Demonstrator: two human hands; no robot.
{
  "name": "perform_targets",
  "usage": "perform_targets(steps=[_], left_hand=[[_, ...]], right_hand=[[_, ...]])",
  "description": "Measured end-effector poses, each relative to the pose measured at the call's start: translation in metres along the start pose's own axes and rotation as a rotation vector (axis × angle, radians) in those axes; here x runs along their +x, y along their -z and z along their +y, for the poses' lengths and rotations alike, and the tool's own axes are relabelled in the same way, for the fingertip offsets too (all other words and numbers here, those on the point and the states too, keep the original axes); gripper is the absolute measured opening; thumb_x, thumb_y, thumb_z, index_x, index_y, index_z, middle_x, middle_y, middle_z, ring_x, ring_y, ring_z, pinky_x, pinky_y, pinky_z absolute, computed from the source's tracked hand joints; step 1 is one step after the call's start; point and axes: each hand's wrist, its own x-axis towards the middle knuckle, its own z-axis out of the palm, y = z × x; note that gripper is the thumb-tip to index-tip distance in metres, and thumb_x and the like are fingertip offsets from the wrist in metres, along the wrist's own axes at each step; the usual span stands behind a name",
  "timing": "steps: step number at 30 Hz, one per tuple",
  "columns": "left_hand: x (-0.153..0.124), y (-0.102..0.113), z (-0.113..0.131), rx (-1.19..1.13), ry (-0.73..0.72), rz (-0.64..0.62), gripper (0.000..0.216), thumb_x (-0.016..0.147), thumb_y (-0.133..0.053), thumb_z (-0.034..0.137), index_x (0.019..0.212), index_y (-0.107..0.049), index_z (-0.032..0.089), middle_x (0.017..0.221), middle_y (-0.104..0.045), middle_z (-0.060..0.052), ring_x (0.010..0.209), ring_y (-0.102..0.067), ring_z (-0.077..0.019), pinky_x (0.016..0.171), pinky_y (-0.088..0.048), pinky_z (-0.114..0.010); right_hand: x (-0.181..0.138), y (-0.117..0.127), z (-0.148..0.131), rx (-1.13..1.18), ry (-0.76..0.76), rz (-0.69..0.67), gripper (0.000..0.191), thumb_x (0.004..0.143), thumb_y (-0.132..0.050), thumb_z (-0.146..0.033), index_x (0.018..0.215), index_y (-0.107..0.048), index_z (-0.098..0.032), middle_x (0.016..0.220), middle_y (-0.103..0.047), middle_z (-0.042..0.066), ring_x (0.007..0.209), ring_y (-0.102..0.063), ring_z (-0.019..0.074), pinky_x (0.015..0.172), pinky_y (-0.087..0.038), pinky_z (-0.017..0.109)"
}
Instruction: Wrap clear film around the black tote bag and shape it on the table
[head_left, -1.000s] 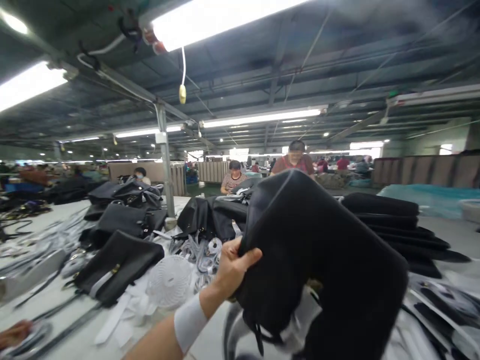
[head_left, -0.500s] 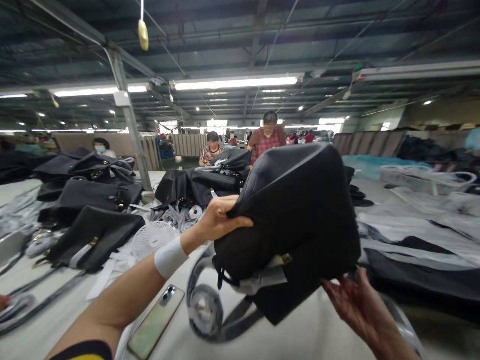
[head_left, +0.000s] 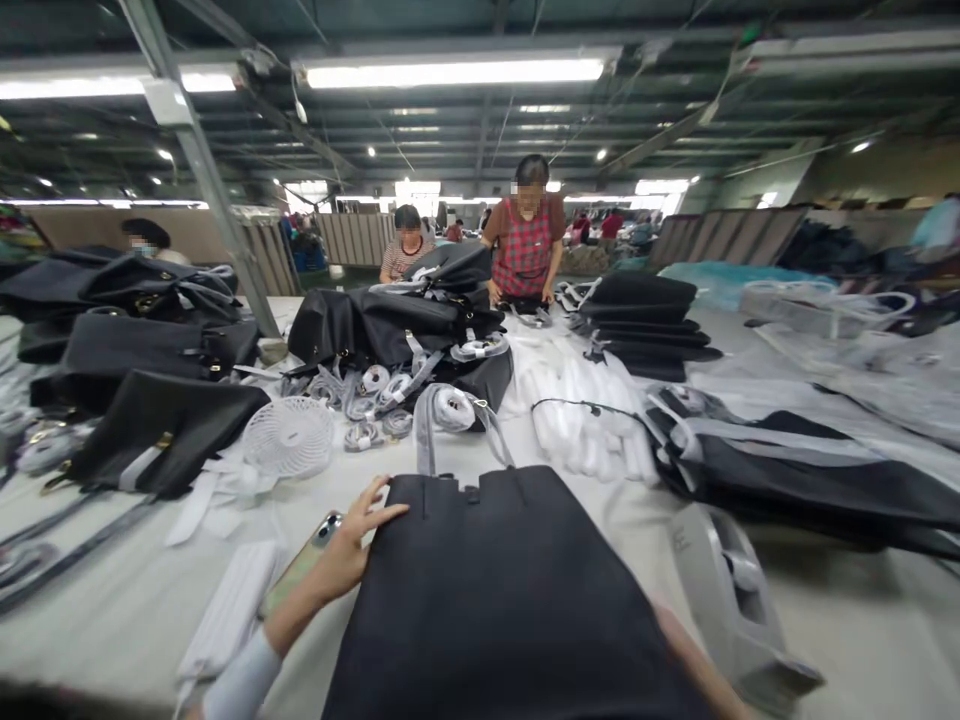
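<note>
A black handbag (head_left: pixel 480 590) is right in front of me, its top edge facing away and its lower part cut off by the frame. Two slits and a small dark tab mark the top edge. Beyond it rises a strap (head_left: pixel 424 430) in clear wrapping, ending in a wrapped coil. My left hand (head_left: pixel 346 550) grips the bag's upper left edge, one digit lying over the front. Along the right side is my right hand (head_left: pixel 670 632), its fingers hidden behind the bag. A phone (head_left: pixel 296 575) lies partly beneath my left hand.
Black bags (head_left: pixel 169 425) are heaped at left and centre. A white fan (head_left: pixel 289 438), wrapped strap coils, white padding rolls (head_left: pixel 592 410) and a grey dispenser-like object (head_left: pixel 716 570) surround the bag. Stacked black pieces (head_left: pixel 637 320) stand farther back. A person in a checked apron (head_left: pixel 525 240) works opposite.
The bag has come down from the air and turned, its slit top edge now facing away. My left hand lowered with it. My right hand moved from below the bag to its right side.
</note>
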Motion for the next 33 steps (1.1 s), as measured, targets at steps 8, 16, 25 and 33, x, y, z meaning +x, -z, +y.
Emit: perform_targets(steps=[8,16,25,33], left_hand=[[-0.083,-0.032,-0.052,-0.483,0.698,-0.038,0.089,0.076,-0.054,0.074,0.145,-0.032,0.022,0.137,-0.055,-0.012,0.128,-0.052,-0.0272,0.108,-0.042,-0.039],[-0.09,-0.04,-0.022,-0.615,0.53,-0.154,0.103,0.065,-0.078,0.052,0.149,-0.021,0.03,0.145,-0.046,-0.011,0.127,-0.051,-0.0294,0.108,-0.041,-0.042],[-0.039,-0.048,-0.009,0.174,0.212,-0.062,0.045,0.084,-0.051,0.031,0.128,-0.055,0.024,0.123,-0.06,-0.009,0.122,-0.052,-0.0264,0.11,-0.036,-0.043],[0.08,-0.11,-0.008,0.386,0.089,-0.438,0.046,0.078,-0.058,0.012,0.124,-0.058,0.015,0.121,-0.062,-0.015,0.113,-0.058,-0.0278,0.1,-0.045,-0.041]], right_hand=[[-0.034,-0.03,0.026,-0.002,-0.149,-0.008,0.066,0.073,-0.061,-0.073,0.117,-0.068,-0.025,0.128,-0.064,0.005,0.131,-0.046,0.0305,0.117,-0.027,0.046],[-0.055,-0.047,-0.007,0.111,-0.254,-0.033,0.071,0.073,-0.061,-0.071,0.125,-0.062,-0.023,0.13,-0.063,0.007,0.127,-0.052,0.0306,0.113,-0.035,0.044],[-0.034,-0.015,0.021,-0.434,-0.158,0.162,0.095,0.057,-0.068,-0.052,0.141,-0.041,-0.014,0.131,-0.059,0.018,0.123,-0.053,0.0392,0.104,-0.043,0.051],[0.031,-0.086,-0.05,-1.021,0.424,-0.297,0.041,0.085,-0.05,-0.037,0.119,-0.063,-0.018,0.123,-0.066,0.011,0.115,-0.059,0.0272,0.103,-0.043,0.041]])
